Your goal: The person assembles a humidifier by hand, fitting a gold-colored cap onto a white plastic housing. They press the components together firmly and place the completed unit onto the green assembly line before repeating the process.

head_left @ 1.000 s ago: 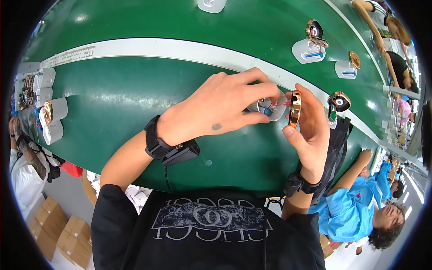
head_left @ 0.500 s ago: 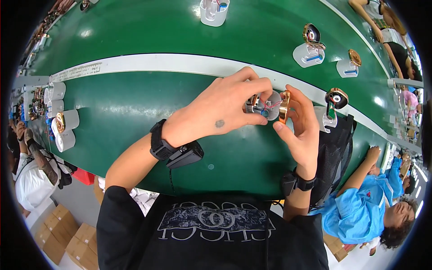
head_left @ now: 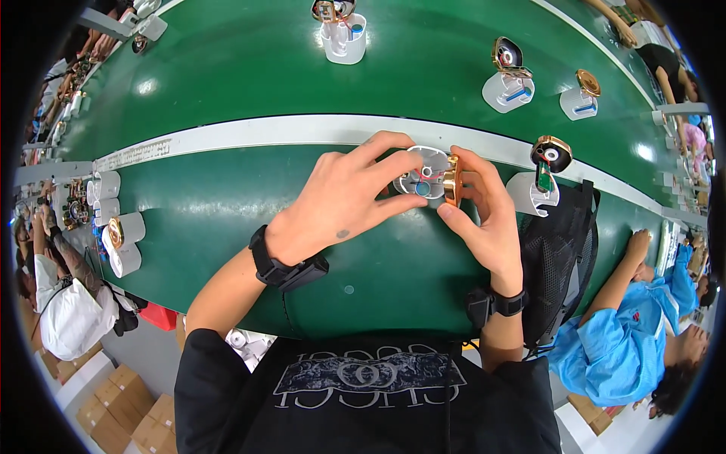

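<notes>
Over the green table, my left hand (head_left: 352, 189) curls its fingers around the left side of a white plastic housing (head_left: 435, 160). Its open top faces up, showing thin red wires (head_left: 432, 178) and the round end of a blue cylinder (head_left: 423, 188) inside. At the housing's right edge, a gold-rimmed cap (head_left: 453, 181) stands on its side, gripped between the thumb and fingers of my right hand (head_left: 490, 216). What my left fingertips touch inside the housing is partly hidden. Just right of my right hand stands another white housing (head_left: 532, 195) with a dark, gold-rimmed cap (head_left: 552, 153) and a green circuit board (head_left: 544, 178).
A white strip (head_left: 302, 127) crosses the table beyond my hands. Similar units stand past it, among them a white housing (head_left: 508, 92). White housings (head_left: 130, 227) cluster at the left. A black mesh bag (head_left: 558, 265) lies at the right, near a person in blue (head_left: 612, 340).
The whole view has shifted a little. The housing's opening shows more fully, and the dark gold-edged piece by my left fingertips is out of sight. Both hands keep their holds.
</notes>
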